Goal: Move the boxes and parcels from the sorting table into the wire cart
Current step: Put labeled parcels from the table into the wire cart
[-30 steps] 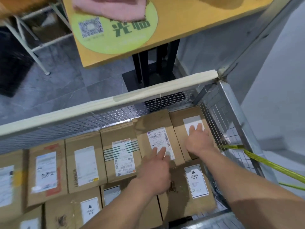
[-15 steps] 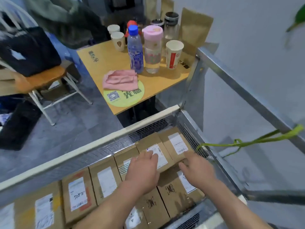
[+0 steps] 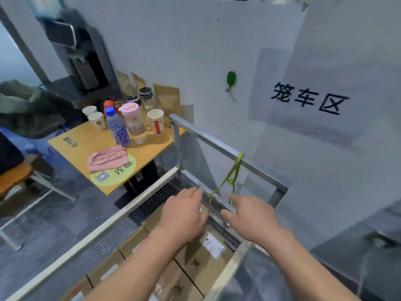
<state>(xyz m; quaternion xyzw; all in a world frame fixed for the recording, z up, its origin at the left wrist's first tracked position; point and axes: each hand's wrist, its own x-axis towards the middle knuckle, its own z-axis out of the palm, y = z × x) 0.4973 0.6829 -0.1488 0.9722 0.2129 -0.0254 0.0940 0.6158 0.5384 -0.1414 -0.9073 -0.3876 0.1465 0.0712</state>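
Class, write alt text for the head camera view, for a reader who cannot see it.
Two bare hands, the left hand and right hand, hover open and empty over brown cardboard boxes packed in a wire cart. A green strap hangs from the cart's rail. Beyond it, a small wooden table holds bottles, paper cups and a pink cloth.

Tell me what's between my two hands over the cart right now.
In the head view, the gap between the left hand and right hand shows the cart's wire mesh side and the hanging end of a green strap. Neither hand holds anything.
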